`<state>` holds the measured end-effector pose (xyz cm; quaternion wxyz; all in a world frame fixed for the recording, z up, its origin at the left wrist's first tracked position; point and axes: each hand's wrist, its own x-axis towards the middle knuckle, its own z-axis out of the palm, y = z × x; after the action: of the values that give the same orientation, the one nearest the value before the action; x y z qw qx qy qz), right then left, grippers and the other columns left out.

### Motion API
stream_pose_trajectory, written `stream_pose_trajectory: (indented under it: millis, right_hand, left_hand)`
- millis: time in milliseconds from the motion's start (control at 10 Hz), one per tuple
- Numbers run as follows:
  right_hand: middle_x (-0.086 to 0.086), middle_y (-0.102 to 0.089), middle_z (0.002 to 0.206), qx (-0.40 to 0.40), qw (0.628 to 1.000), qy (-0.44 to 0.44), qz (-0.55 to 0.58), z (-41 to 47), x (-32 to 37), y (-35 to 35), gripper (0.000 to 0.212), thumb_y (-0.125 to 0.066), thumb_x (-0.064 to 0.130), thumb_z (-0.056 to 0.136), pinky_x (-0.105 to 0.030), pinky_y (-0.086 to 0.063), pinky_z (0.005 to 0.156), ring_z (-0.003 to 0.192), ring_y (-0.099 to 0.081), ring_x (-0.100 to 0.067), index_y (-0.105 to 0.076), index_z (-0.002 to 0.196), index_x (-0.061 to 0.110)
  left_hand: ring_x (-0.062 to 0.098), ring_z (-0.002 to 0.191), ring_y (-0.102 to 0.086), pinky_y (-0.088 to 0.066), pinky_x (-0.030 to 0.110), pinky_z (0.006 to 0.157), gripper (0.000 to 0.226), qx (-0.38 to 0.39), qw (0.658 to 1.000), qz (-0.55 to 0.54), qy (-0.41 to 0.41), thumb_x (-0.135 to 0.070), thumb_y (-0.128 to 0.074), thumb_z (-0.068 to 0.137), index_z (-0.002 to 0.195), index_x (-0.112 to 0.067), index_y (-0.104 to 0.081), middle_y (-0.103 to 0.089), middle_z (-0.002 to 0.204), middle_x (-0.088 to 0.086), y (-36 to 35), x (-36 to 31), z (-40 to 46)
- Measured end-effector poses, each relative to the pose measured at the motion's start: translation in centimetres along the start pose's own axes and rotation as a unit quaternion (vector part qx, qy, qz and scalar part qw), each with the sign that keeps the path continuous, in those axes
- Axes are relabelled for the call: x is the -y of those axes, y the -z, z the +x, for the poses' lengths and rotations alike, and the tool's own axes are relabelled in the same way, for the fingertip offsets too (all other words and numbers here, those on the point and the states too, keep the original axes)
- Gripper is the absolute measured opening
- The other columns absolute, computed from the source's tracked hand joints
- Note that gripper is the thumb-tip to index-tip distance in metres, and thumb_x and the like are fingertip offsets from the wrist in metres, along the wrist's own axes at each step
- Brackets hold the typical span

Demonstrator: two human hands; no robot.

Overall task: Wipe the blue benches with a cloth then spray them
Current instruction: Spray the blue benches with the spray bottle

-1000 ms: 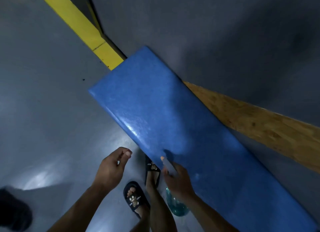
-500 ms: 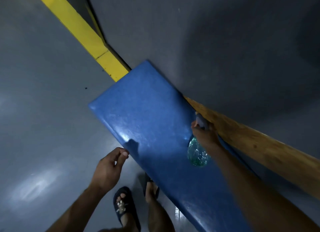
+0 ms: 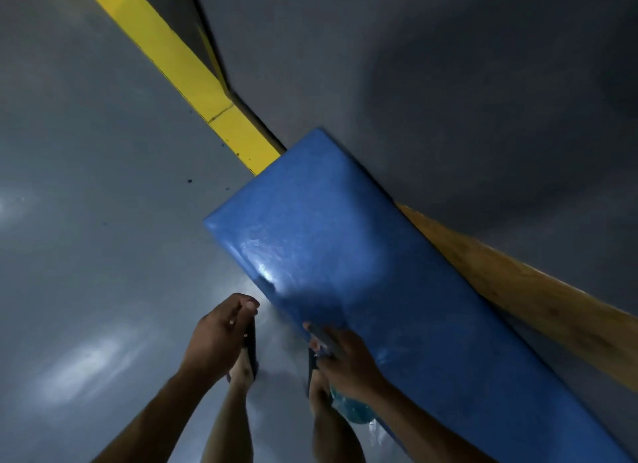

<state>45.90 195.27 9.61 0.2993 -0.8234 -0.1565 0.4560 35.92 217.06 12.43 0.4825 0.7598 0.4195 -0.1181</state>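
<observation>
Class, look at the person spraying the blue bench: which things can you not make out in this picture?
- Spray bottle, head view: mostly behind the right hand; nozzle blurred.
- Blue bench: far end cut off by the bottom right edge.
- Left hand: curled, contents unseen.
- No cloth in view.

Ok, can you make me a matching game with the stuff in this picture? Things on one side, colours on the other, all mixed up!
Things:
1. bench
2. floor stripe
3. plank along the wall
4. spray bottle held by the right hand

Colours:
A. yellow
B. see-through teal
C. blue
D. wood brown

Pairs: 1-C, 2-A, 3-D, 4-B
</observation>
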Motion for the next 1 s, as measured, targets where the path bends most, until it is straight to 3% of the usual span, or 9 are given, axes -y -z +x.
stream_pose_trajectory:
  millis: [100, 200, 300, 400, 500, 600, 800, 900, 1000]
  right_hand:
    - [0.006, -0.056, 0.061, -0.072, 0.996, -0.047, 0.002, 0.7, 0.4, -1.8, 0.006, -0.052, 0.031, 0.073, -0.04, -0.052, 0.061, 0.062, -0.061, -0.011, -0.053, 0.07, 0.027]
    - [0.013, -0.052, 0.064, -0.154, 0.987, -0.046, -0.014, 2.5, 0.8, -0.6, 0.021, -0.048, 0.032, 0.08, -0.033, -0.049, 0.065, 0.062, -0.052, -0.003, -0.067, 0.083, 0.021]
    - [0.009, -0.059, 0.081, -0.193, 0.978, -0.047, 0.059, 4.6, 2.7, 2.9, 0.022, -0.056, 0.02, 0.086, -0.023, -0.046, 0.078, 0.074, -0.056, 0.0, -0.068, 0.103, 0.015]
    - [0.012, -0.056, 0.088, -0.231, 0.961, -0.055, 0.141, 6.8, 4.7, 7.3, 0.019, -0.061, 0.009, 0.088, -0.015, -0.042, 0.08, 0.086, -0.054, 0.0, -0.059, 0.104, 0.018]
    - [0.009, -0.058, 0.102, -0.22, 0.963, -0.101, 0.116, 9.3, 5.3, 10.2, 0.031, -0.057, 0.019, 0.092, -0.025, -0.042, 0.082, 0.094, -0.053, -0.008, -0.061, 0.122, 0.025]
    - [0.001, -0.063, 0.108, -0.251, 0.951, -0.153, 0.093, 11.1, 5.7, 11.1, 0.031, -0.056, 0.025, 0.093, -0.027, -0.045, 0.081, 0.097, -0.059, -0.016, -0.061, 0.123, 0.024]
    - [0.011, -0.061, 0.083, -0.215, 0.971, -0.064, 0.082, 8.8, 8.8, 5.0, 0.006, -0.059, 0.035, 0.085, -0.026, -0.045, 0.073, 0.076, -0.058, -0.004, -0.061, 0.088, 0.031]
    - [0.01, -0.064, 0.08, -0.155, 0.987, -0.032, 0.025, 7.0, 8.6, -0.6, 0.012, -0.054, 0.028, 0.077, -0.024, -0.048, 0.078, 0.076, -0.059, -0.003, -0.064, 0.084, 0.028]
    - [0.01, -0.062, 0.076, -0.119, 0.992, -0.029, 0.027, 5.4, 9.0, -5.8, 0.014, -0.051, 0.029, 0.077, -0.032, -0.053, 0.077, 0.072, -0.06, -0.008, -0.062, 0.087, 0.031]
  left_hand:
    - [0.004, 0.08, -0.064, -0.041, 0.005, 0.062, 0.019, 0.013, 1.0, -0.008, -0.006, -0.019, -0.054, 0.1, 0.086, -0.029, -0.064, -0.07, 0.085, -0.005, 1.3, 0.6, 0.3]
    - [0.001, 0.081, -0.064, -0.043, 0.005, 0.064, 0.023, 0.025, 1.0, -0.001, -0.01, -0.012, -0.055, 0.098, 0.086, -0.028, -0.064, -0.071, 0.084, -0.004, 2.8, 1.3, 0.7]
    - [0.0, 0.083, -0.064, -0.043, 0.006, 0.067, 0.024, 0.032, 0.999, 0.015, -0.019, -0.013, -0.056, 0.097, 0.084, -0.033, -0.064, -0.07, 0.086, -0.015, 4.1, 2.0, 1.3]
    - [-0.004, 0.087, -0.063, -0.041, 0.006, 0.071, 0.022, 0.032, 0.998, 0.038, -0.044, -0.021, -0.055, 0.098, 0.087, -0.039, -0.061, -0.067, 0.091, -0.024, 5.3, 2.3, 1.8]
    - [-0.005, 0.087, -0.063, -0.041, 0.007, 0.072, 0.023, 0.035, 0.997, 0.04, -0.053, -0.023, -0.053, 0.099, 0.085, -0.04, -0.061, -0.068, 0.091, -0.025, 6.4, 2.3, 2.4]
    - [-0.001, 0.085, -0.064, -0.045, 0.015, 0.074, 0.02, 0.037, 0.997, 0.034, -0.054, -0.025, -0.052, 0.1, 0.087, -0.037, -0.062, -0.07, 0.087, -0.018, 7.2, 2.4, 3.2]
    - [-0.003, 0.086, -0.062, -0.044, 0.016, 0.074, 0.019, 0.045, 0.997, 0.031, -0.055, -0.027, -0.051, 0.1, 0.088, -0.037, -0.062, -0.07, 0.089, -0.016, 8.5, 3.4, 4.1]
    - [-0.007, 0.09, -0.06, -0.043, 0.013, 0.073, 0.016, 0.042, 0.997, 0.031, -0.062, -0.033, -0.049, 0.099, 0.09, -0.036, -0.062, -0.069, 0.09, -0.017, 9.2, 4.4, 4.4]
    - [-0.004, 0.089, -0.06, -0.04, 0.006, 0.071, 0.015, 0.037, 0.997, 0.038, -0.063, -0.023, -0.052, 0.1, 0.093, -0.032, -0.063, -0.069, 0.091, -0.014, 10.0, 5.7, 4.8]
